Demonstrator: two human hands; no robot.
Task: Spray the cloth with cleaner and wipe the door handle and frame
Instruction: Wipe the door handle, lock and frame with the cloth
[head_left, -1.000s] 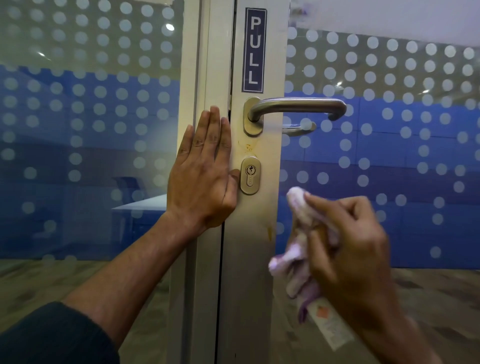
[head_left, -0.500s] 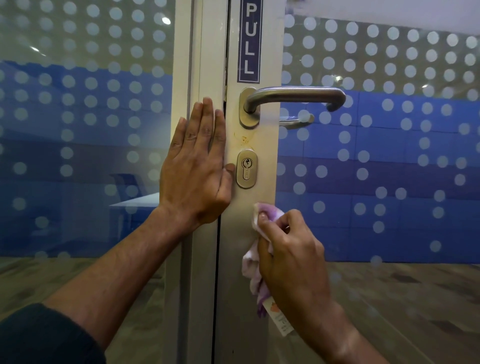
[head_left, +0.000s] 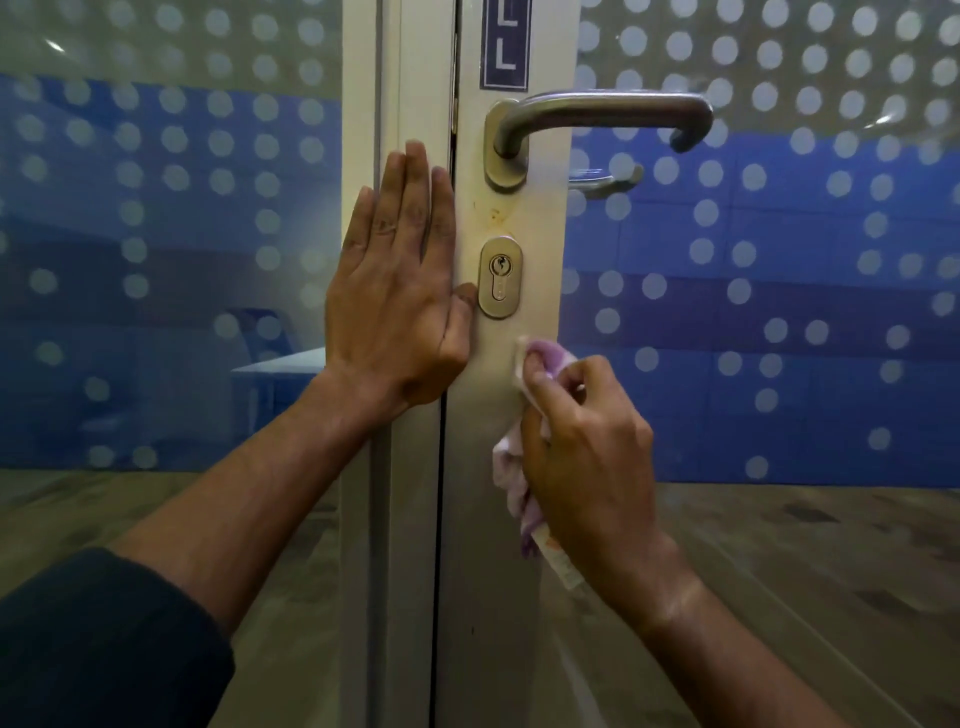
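Observation:
A cream door frame (head_left: 488, 519) carries a brushed metal lever handle (head_left: 602, 111) and, below it, an oval keyhole plate (head_left: 500, 277). Brownish stains mark the frame between the two. My left hand (head_left: 397, 291) lies flat with straight fingers on the fixed frame post, its thumb beside the keyhole plate. My right hand (head_left: 587, 452) grips a crumpled pale pink and purple cloth (head_left: 511, 467) and presses its top corner on the frame just below the keyhole plate. A white label hangs from the cloth under my palm. No spray bottle is in view.
Glass panels with frosted dots (head_left: 171, 208) flank the frame on both sides. A blue sign with white letters (head_left: 505, 47) sits above the handle. Through the glass a second lever (head_left: 605, 179) and a pale table (head_left: 283, 364) show. The floor is grey-brown.
My right hand has carried the cloth from the open air at the right onto the door frame, then up to just under the keyhole plate. My left hand has stayed flat on the post.

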